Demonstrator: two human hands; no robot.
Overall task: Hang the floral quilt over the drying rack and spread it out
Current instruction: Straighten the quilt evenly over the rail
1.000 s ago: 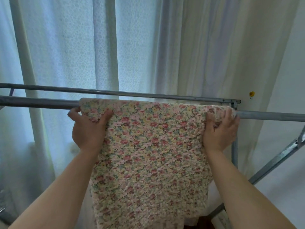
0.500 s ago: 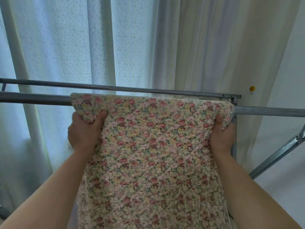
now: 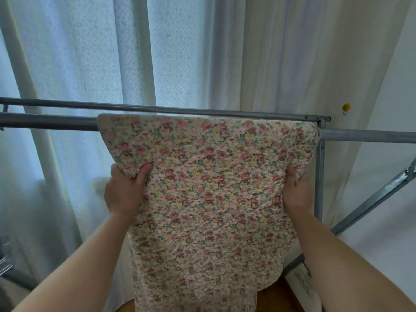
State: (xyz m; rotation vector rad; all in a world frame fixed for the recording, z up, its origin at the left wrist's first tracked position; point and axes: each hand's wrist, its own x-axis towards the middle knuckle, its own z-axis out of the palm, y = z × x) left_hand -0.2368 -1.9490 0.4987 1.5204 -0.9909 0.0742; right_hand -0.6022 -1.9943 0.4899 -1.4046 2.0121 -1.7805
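Observation:
The floral quilt (image 3: 209,190), folded, pink and yellow flowers on cream, hangs in front of me with its top fold lying over the near grey bar of the metal drying rack (image 3: 45,122). My left hand (image 3: 123,192) pinches the quilt's left edge a little below the bar. At the quilt's right edge my right hand (image 3: 297,192) grips the cloth at the same height. The quilt's lower part drops toward the floor between my forearms. A second, thinner rack bar (image 3: 180,109) runs behind the fold.
White lace curtains (image 3: 90,52) hang right behind the rack. A cream wall (image 3: 394,97) with a small yellow pin stands at the right. The rack's upright post (image 3: 319,176) and a diagonal brace (image 3: 371,203) stand just right of the quilt. Wooden floor shows at the bottom.
Both hands have slid down the quilt's side edges, from the bar to well below it, still gripping. More of the quilt now lies up against the bar.

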